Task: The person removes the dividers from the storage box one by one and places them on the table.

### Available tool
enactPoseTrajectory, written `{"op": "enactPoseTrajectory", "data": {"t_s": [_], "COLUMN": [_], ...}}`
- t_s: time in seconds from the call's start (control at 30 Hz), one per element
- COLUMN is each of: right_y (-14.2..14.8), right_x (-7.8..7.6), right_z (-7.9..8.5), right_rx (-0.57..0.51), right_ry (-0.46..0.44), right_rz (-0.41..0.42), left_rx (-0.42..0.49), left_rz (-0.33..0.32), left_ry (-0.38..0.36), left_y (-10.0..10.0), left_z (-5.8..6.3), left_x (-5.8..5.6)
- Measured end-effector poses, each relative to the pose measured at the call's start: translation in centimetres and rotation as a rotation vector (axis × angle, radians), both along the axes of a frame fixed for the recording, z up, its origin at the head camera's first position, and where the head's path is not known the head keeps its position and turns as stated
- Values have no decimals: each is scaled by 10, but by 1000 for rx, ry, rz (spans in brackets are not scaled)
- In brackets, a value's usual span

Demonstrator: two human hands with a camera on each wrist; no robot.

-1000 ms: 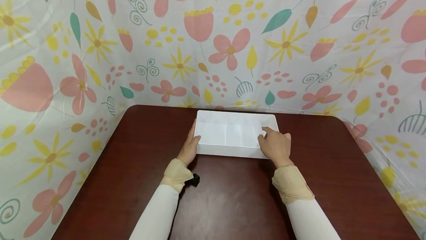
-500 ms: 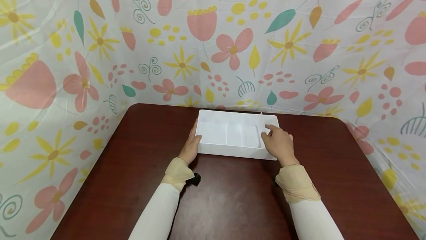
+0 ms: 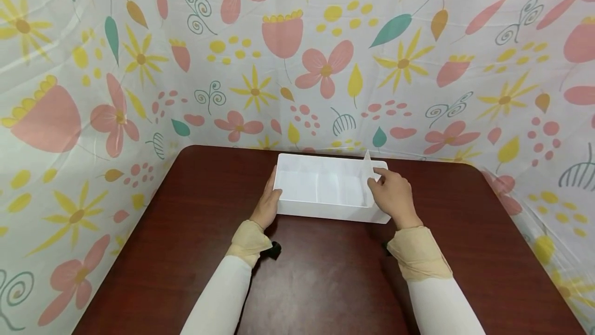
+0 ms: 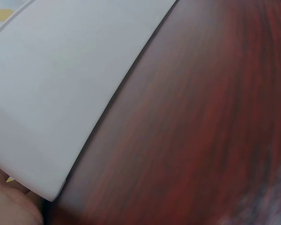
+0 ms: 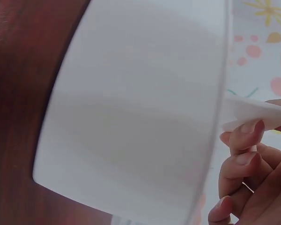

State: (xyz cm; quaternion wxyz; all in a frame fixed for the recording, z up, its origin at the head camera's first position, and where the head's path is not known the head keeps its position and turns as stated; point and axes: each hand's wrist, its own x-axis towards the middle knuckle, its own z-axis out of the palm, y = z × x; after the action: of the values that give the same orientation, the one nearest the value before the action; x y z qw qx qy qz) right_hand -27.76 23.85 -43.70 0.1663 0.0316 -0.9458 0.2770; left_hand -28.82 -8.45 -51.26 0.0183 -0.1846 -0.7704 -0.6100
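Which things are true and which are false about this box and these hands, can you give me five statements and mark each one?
1. The left hand holds the left end of the box. True.
2. The right hand pinches a thin white panel. True.
3. That panel lies flat on the box's bottom. False: it stands up, poking above the rim.
4. The table is reddish brown. True.
5. The right hand rests on the table. False: it is at the box's right end.

The table [image 3: 321, 278] has a dark reddish-brown, wood-grained top with rounded far corners and a soft shine. A white box [image 3: 331, 211] sits on it near the far edge, lying roughly lengthwise along it.
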Motion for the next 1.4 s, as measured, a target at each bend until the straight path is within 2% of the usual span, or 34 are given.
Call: {"op": "enactPoseTrajectory", "data": {"t_s": [0.13, 0.53, 0.77, 1.0, 1.07, 1.23, 1.3, 1.4], "right_y": [-1, 4, 6, 16, 20, 35, 41, 50], "right_x": [2, 6, 10, 17, 19, 23, 25, 29], "right_z": [8, 20, 29, 32, 32, 31, 29, 26], "right_rx": [-31, -68, -109, -215, -248, -318, -354, -416], "right_ry": [-1, 7, 18, 21, 6, -36, -46, -59], "right_rz": [-1, -12, -20, -117, -151, -221, -242, -268], "left_rx": [-1, -7, -3, 0, -14, -12, -4, -15], "left_rz": [0, -2, 4, -8, -2, 5, 4, 6], "left_ry": [10, 37, 23, 23, 17, -4, -6, -13], "left_y": [0, 0, -1, -1, -1, -2, -2, -3], "left_z": [13, 15, 17, 15, 7, 7, 15, 15], "left_x": [8, 9, 10, 9, 4, 3, 8, 8]}}
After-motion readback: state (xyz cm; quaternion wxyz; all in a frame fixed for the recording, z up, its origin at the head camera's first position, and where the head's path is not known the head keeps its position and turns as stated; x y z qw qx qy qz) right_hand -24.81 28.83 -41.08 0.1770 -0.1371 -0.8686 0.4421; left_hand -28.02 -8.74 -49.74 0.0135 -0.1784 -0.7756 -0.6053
